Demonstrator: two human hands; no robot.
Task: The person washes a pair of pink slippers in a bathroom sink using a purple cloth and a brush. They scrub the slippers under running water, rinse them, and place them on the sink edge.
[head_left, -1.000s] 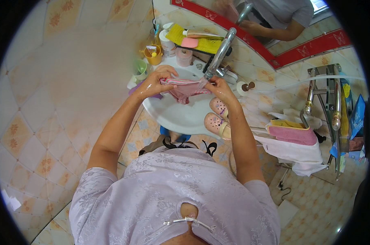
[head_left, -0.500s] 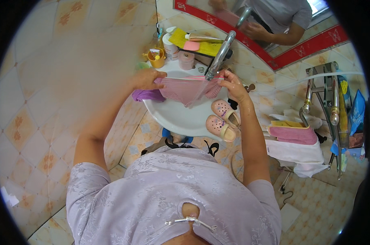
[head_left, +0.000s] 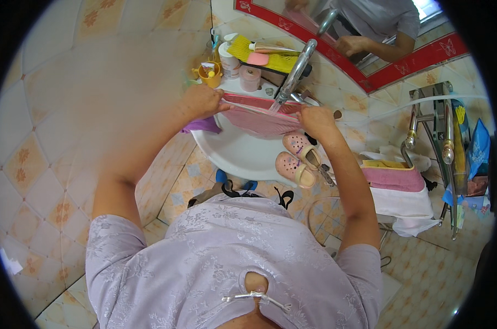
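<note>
A pink striped, see-through bag (head_left: 254, 122) is stretched between my two hands over the white sink (head_left: 226, 156). My left hand (head_left: 204, 102) grips its left upper corner, and my right hand (head_left: 318, 122) is closed on the right one. The bag's mouth is parted beneath the chrome faucet (head_left: 297, 71), from which water seems to run into it. Beside my left hand a purple cloth (head_left: 203, 125) hangs over the sink's rim. Two pink clogs (head_left: 295, 168) with holes rest on the right rim, just below my right hand.
Behind the sink stand a yellow cup (head_left: 210, 75), a white bottle (head_left: 228, 61), a pink jar (head_left: 250, 79) and a yellow cloth (head_left: 279, 63). A red-framed mirror (head_left: 369, 77) is above. At right, towels (head_left: 393, 183) hang near a metal wall rack (head_left: 448, 126).
The bag's mouth has been spread apart and brought under the faucet. My right hand has turned knuckles-up and moved slightly down; my left has shifted little.
</note>
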